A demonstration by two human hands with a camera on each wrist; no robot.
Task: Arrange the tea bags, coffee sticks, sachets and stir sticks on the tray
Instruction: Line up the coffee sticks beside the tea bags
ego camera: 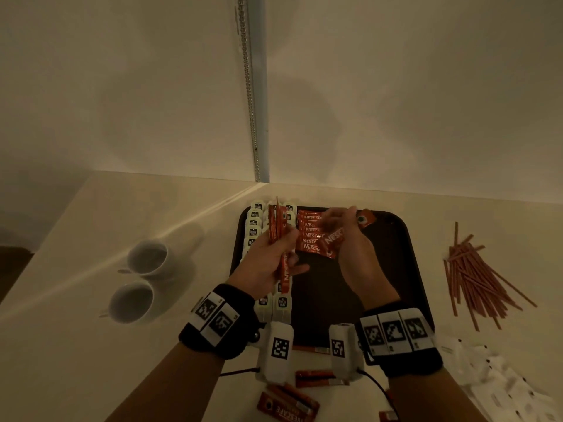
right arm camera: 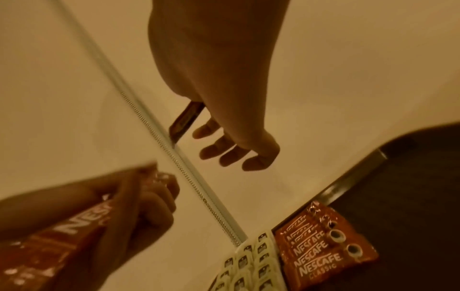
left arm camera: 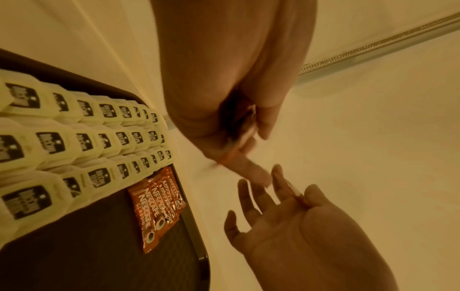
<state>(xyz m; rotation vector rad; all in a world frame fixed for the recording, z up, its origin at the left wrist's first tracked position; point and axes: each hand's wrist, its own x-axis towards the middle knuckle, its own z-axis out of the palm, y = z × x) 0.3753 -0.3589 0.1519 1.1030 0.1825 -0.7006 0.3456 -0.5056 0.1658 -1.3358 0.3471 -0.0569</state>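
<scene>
A dark tray lies in front of me. Rows of pale tea bags fill its left side. An overlapping row of red coffee sticks lies at its back. My left hand grips a bundle of coffee sticks upright over the tea bags. My right hand pinches one coffee stick slantwise above the laid row. In the right wrist view that stick shows beyond the right hand's fingers. The left hand and its bundle are at the lower left there.
Red stir sticks lie piled on the counter right of the tray. White sachets are heaped at the front right. Loose coffee sticks lie in front of the tray. Two white cups stand on the left. A wall rises behind.
</scene>
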